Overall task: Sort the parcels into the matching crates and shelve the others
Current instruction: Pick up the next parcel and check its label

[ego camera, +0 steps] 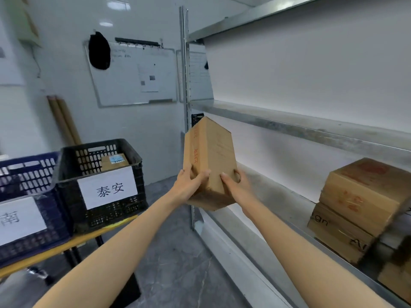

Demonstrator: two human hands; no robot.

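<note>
I hold a brown cardboard parcel (pixel 211 152) with red print up in the air at the left end of the metal shelf unit (pixel 289 127). My left hand (pixel 189 185) grips its lower left side and my right hand (pixel 235 183) grips its lower right side. The parcel stands tall and tilts slightly away from me. On the table to the left stands a black crate (pixel 73 174) with a white label; one small parcel (pixel 114 161) with a blue sticker lies inside. A blue crate (pixel 55 218) with another label sits beside it at the far left.
Two stacked cardboard boxes (pixel 360 207) sit on the lower shelf at the right, with another box (pixel 395 283) below them. A whiteboard (pixel 133 74) hangs on the back wall. Cardboard tubes (pixel 64 121) lean in the corner. The crates rest on a yellow-edged table (pixel 66 245).
</note>
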